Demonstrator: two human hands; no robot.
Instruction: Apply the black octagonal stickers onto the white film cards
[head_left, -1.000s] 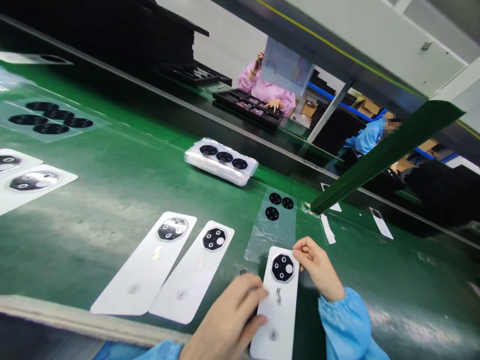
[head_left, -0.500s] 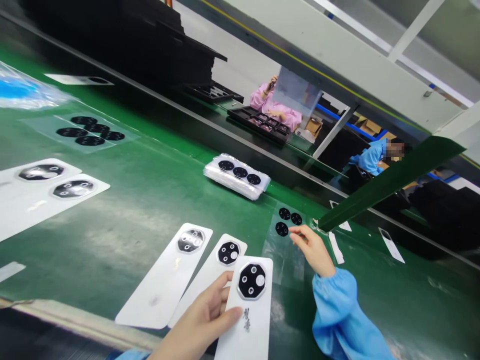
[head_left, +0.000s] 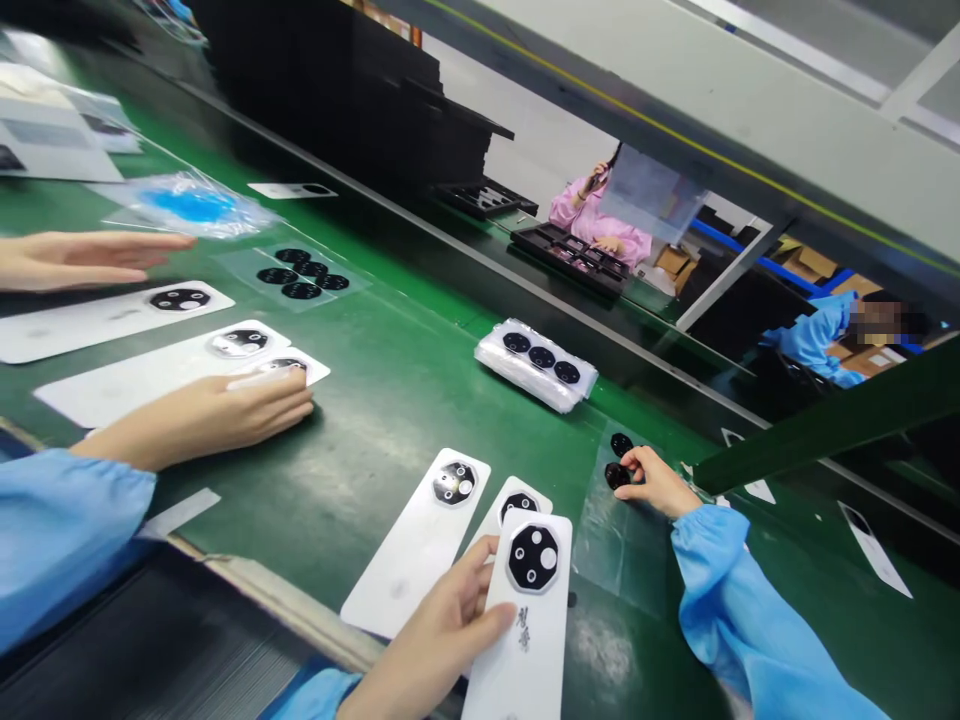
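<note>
My left hand (head_left: 442, 630) grips a white phone back cover (head_left: 517, 660), thumb on its front beside dark lettering. An eight-sided black camera panel with several rings sits near its top. Two more white back covers (head_left: 420, 545) lie under and left of it, one partly covered. Over a clear film sheet (head_left: 619, 545), my right hand (head_left: 664, 485) is closed, thumb and fingertips pinching the edge of a round black sticker (head_left: 616, 476). Another black sticker (head_left: 621, 443) rests just above on the sheet. Whether the pinched sticker is lifted off, I cannot tell.
A co-worker's hands (head_left: 247, 415) reach over white covers (head_left: 112, 325) at left. A wrapped sticker stack (head_left: 536, 365) lies mid-bench, a film sheet with several black stickers (head_left: 300, 275) farther left. A green post (head_left: 825, 425) rises at right, beyond my right hand.
The view has swung left, bringing a co-worker's hands into sight. My right fingertips have closed on a sticker's edge; one of three stickers there no longer shows. My left hand still holds the cover.
</note>
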